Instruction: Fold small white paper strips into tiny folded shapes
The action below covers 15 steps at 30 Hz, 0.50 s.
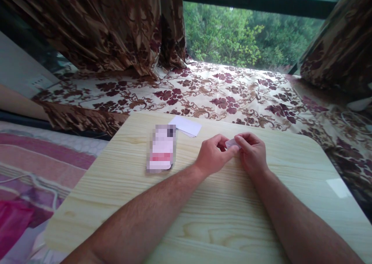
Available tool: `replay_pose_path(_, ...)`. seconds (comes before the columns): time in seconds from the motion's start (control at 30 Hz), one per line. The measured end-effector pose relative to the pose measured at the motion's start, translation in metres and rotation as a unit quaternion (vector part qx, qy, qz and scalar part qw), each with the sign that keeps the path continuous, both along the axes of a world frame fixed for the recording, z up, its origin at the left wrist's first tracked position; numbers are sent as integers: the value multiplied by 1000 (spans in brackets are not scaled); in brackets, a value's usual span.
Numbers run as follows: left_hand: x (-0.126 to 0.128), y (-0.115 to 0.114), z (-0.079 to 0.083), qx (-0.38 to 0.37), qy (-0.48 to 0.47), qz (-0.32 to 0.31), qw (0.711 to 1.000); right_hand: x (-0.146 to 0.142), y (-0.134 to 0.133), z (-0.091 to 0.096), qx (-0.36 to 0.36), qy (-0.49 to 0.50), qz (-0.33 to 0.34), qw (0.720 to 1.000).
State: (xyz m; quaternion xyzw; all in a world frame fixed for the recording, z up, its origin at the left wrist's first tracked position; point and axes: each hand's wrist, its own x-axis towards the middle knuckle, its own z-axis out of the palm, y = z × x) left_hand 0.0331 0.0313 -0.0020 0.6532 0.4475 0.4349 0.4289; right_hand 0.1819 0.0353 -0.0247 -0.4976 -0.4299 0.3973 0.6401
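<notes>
A small folded piece of white paper (232, 143) is pinched between both hands over the middle of a light wooden table (221, 217). My left hand (213, 155) closes its fingers on the paper's left side. My right hand (252, 152) grips the right side, thumb and fingers curled around it. Both forearms rest on the tabletop. To the left of my hands lies a phone (161, 148) with its screen up. A small stack of white paper sheets (187, 125) lies just beyond the phone, near the table's far edge.
A floral cloth (226, 91) covers the window ledge beyond the table, with brown patterned curtains (110, 28) on both sides and trees outside. A pink striped bedcover (31, 171) lies to the left. The table's rounded front-left corner is near the bed.
</notes>
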Motion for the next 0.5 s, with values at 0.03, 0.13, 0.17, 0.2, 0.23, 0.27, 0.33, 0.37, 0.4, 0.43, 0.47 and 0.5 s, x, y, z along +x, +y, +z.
replay_pose_path(0.03, 0, 1, -1, 3, 5, -6, 1000, 0, 0, 0, 2, 3, -1, 1000)
replay_pose_path(0.13, 0, 3, -5, 6, 9, 4, 1000, -1, 1, 0, -4, 11, 2, 1000)
replay_pose_path(0.17, 0, 5, -7, 2, 1, 12, 1000, -1, 1, 0, -8, 11, 6, 1000)
replay_pose_path(0.2, 1, 6, -8, -3, -7, 20, 1000, -1, 1, 1, -13, 10, 11, 1000)
replay_pose_path(0.23, 1, 7, -10, -8, -13, 28, 999, 0, 1, 1, -14, 8, 15, 1000)
replay_pose_path(0.27, 1, 8, -11, -13, -19, 34, 999, 0, 1, 1, -15, 3, 24, 1000)
replay_pose_path(0.33, 1, 10, -12, -23, -33, 35, 999, 1, 1, 2, -19, -4, 38, 999)
replay_pose_path(0.37, 1, 11, -12, -27, -39, 37, 998, 1, 1, 2, -23, -6, 44, 999)
replay_pose_path(0.4, 1, 11, -12, -30, -45, 38, 998, 2, 1, 3, -25, -9, 48, 999)
replay_pose_path(0.43, 1, 11, -11, -32, -52, 36, 997, 2, 1, 3, -24, -17, 55, 998)
replay_pose_path(0.47, 1, 11, -11, -35, -57, 34, 997, 3, 1, 3, -23, -26, 61, 997)
replay_pose_path(0.5, 0, 11, -10, -37, -62, 29, 997, 3, 1, 4, -21, -35, 67, 997)
